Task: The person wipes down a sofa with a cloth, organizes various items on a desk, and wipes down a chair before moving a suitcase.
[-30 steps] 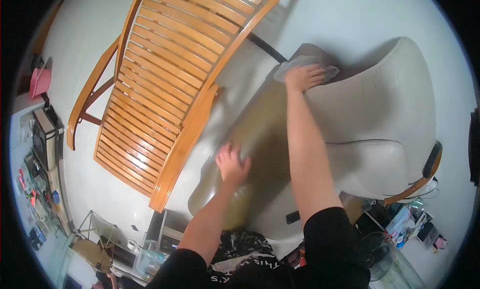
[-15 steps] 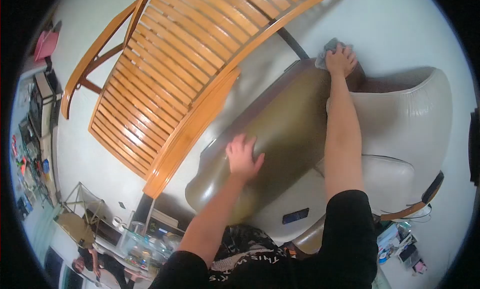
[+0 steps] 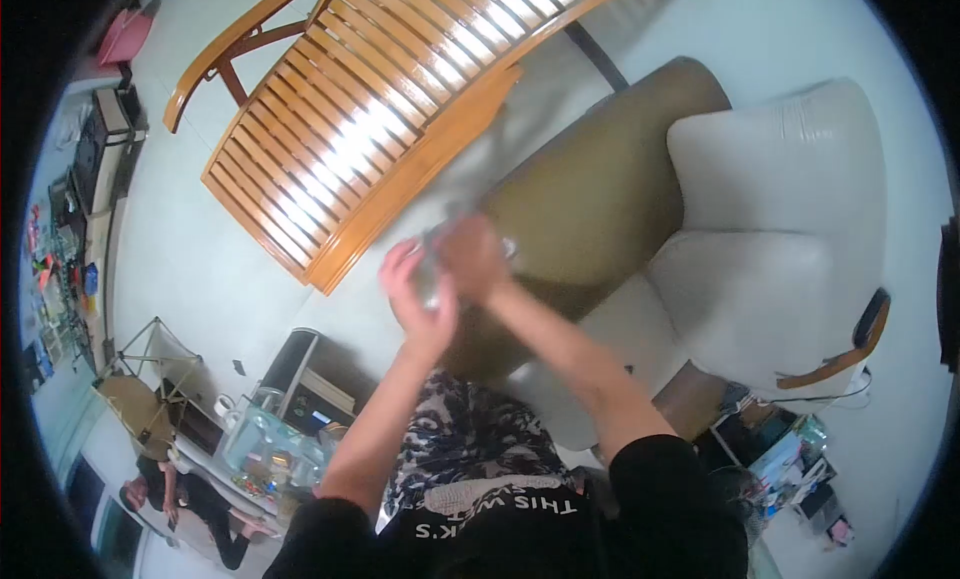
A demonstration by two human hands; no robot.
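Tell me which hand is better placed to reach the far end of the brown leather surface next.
Right hand, I'd judge: it's closer to that end of the brown leather surface than the left hand. Blur hides their grips.

Slatted orange-brown wooden bench (image 3: 340, 129) with glossy highlights, pale floor (image 3: 190, 249), pink bucket (image 3: 126, 36), seated person (image 3: 190, 494)

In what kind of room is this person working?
Probably a living room: there is a pale sofa with a brown armrest, a slatted wooden bench, and another person lounging in the background.
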